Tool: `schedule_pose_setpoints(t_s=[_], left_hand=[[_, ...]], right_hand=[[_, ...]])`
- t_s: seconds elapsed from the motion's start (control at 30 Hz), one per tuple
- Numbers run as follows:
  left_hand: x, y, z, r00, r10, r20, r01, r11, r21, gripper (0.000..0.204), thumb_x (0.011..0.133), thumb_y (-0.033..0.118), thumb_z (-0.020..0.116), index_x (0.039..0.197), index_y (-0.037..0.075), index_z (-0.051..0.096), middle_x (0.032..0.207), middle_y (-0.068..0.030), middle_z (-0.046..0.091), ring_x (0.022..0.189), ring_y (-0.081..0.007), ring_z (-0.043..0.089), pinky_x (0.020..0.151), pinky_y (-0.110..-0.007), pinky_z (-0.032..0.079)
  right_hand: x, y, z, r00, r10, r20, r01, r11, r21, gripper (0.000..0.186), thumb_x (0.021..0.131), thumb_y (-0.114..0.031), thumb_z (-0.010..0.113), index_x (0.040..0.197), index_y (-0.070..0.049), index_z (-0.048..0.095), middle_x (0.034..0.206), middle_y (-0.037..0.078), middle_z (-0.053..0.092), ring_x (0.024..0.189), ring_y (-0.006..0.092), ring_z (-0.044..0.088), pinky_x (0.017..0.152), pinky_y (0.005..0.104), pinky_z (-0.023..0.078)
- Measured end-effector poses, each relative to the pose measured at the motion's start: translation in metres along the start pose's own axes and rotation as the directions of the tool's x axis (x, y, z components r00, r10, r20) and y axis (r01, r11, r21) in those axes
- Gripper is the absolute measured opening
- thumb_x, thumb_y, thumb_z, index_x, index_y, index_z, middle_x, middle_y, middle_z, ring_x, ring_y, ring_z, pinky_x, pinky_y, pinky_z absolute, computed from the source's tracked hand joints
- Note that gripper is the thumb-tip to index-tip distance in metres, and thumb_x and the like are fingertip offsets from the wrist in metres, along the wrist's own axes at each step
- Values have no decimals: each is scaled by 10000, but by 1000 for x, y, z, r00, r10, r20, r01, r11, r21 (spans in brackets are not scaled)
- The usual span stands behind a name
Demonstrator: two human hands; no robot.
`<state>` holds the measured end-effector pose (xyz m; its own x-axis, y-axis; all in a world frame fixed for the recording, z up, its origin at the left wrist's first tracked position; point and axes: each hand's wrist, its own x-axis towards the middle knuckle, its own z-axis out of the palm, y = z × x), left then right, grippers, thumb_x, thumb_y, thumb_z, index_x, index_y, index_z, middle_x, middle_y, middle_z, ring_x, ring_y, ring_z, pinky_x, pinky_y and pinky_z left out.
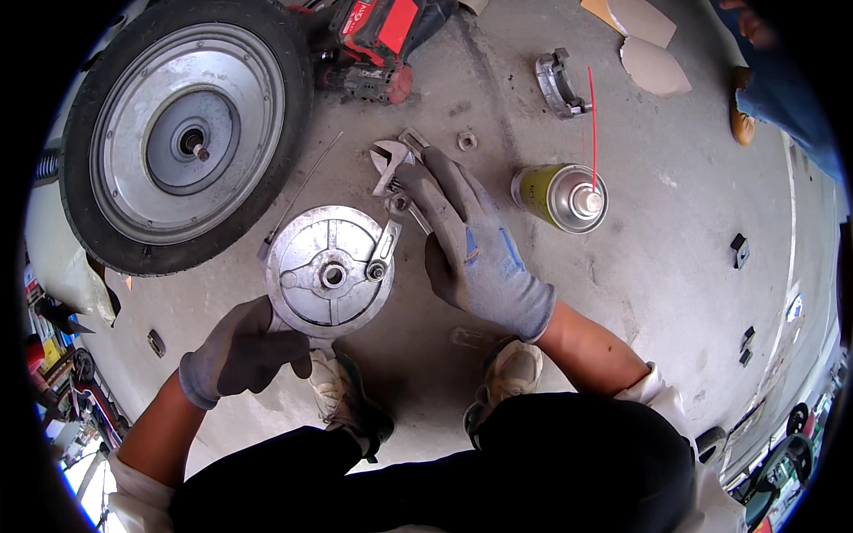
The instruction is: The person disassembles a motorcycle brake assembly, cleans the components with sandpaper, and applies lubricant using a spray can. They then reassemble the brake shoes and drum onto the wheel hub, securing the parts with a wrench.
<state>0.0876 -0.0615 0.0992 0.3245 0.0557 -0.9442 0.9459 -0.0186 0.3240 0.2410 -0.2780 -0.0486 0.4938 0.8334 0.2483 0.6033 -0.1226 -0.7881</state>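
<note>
The left hand (238, 351), gloved grey, is gripping the lower rim of the round silver brake plate (324, 266), which is lying on the concrete floor (657, 258) with its lever arm pointing upper right. The right hand (471, 244) is resting unclenched, fingertips touching the adjustable wrench (388, 163). A wheel (182, 133) is lying just beside; a spray can (562, 197) is standing near, with bare floor beyond it.

L hand (238, 354) gripping; R hand (475, 249) fingers extended.
</note>
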Motion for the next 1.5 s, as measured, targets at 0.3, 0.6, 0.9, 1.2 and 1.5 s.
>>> schedule_pose_setpoints(t_s=[0.3,0.6,0.9,1.2,1.5], left_hand=[[-46,-43,9,972,-122,-201,66,962,-264,313,905,122,600,1168,-48,603,780,-133,713,399,-71,479,363,-219,370],[-32,-70,-8,555,822,-128,-502,453,737,571,737,-116,618,1284,47,609,988,-161,689,737,-248,687,607,-315,541],[-24,-101,-59,286,946,153,-545,29,838,761,666,-80,666,1406,25,521,1117,-209,639,918,-376,661,806,-457,534],[34,-165,-63,749,541,384,-649,715,259,454,966,151,609,1396,51,504,1121,-175,689,957,-272,692,807,-399,539],[108,-266,-46,273,960,56,-869,222,442,490,949,123,633,1401,45,461,1311,-254,594,1120,-358,651,957,-427,503]], right_hand=[[-38,-11,33,676,49,736,-422,844,332,396,873,-51,615,1263,2,573,998,159,695,918,322,704,815,389,567],[-4,-21,9,756,-99,647,-647,38,761,719,949,-93,598,1576,-14,258,1384,158,562,1227,219,580,970,347,505],[16,-118,-25,552,573,606,-833,344,435,398,1016,-347,589,1208,-1,625,854,48,690,718,118,673,655,237,527],[40,-200,52,595,590,546,-428,807,-407,273,973,-265,616,1050,-5,650,869,183,706,800,309,712,713,401,556],[35,-142,185,560,723,405,57,454,-889,208,901,-186,576,1050,-105,696,1010,158,744,945,356,728,833,483,539]])
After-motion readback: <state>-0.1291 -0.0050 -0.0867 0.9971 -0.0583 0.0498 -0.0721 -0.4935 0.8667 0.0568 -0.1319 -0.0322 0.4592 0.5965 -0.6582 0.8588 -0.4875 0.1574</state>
